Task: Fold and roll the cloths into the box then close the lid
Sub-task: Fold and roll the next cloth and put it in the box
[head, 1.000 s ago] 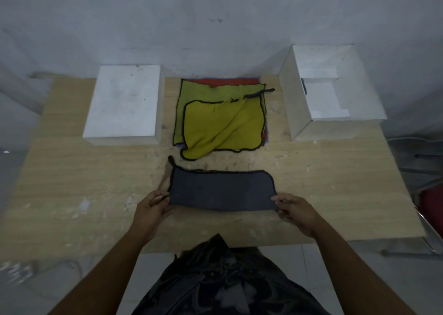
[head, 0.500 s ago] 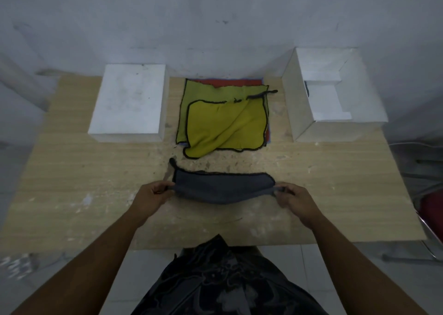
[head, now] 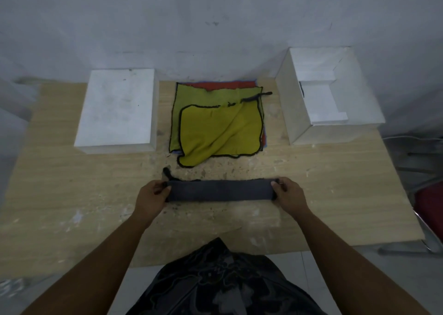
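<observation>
Head view: left hand [head: 151,196] and right hand [head: 288,193] each pinch one end of the folded dark cloth [head: 220,190], a narrow strip flat on the wooden table [head: 72,183]. The open box [head: 323,99] stands at the far right, well apart.

Your wooden table [head: 72,183] carries a folded grey cloth [head: 220,190] between your left hand [head: 149,198] and right hand [head: 290,195], yellow cloths [head: 215,132] beyond them, a white lid [head: 117,108] beyond the left, an open box [head: 321,99] beyond the right.
</observation>
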A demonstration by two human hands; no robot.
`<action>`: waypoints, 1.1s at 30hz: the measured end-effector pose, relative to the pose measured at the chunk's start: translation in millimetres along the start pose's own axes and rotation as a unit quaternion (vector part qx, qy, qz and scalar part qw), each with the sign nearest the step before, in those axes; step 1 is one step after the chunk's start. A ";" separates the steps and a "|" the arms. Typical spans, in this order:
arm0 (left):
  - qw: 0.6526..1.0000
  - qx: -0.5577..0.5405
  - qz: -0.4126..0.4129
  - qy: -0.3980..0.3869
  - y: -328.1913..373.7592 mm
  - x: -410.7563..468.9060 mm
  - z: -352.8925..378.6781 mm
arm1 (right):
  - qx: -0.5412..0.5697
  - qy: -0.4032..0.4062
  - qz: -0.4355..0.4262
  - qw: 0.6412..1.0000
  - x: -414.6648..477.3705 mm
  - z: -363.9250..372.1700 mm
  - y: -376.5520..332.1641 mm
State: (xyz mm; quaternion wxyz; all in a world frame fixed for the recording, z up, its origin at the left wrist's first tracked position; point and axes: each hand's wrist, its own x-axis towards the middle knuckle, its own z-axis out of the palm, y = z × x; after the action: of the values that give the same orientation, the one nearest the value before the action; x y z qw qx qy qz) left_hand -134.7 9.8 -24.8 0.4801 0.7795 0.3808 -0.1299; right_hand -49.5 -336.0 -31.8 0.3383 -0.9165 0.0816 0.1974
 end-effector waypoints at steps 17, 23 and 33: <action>0.972 0.035 0.106 -0.208 55.0 -23.1 80.6 | 0.273 -0.067 0.239 0.930 0.5 8.1 -20.1; 0.952 -0.090 -0.012 -0.292 87.0 -30.5 120.2 | 0.308 -0.125 0.160 0.929 -9.2 0.4 -44.2; 0.950 -0.135 -0.063 -0.276 83.1 -24.3 127.4 | 0.104 -0.175 0.040 0.978 -22.5 38.5 -53.8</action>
State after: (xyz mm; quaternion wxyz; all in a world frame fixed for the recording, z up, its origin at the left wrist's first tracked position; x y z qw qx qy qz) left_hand -70.6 -130.3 -21.4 0.6579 0.6158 0.2951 -0.3175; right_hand -66.5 -269.7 -17.5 0.4330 -0.8234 0.0777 0.3584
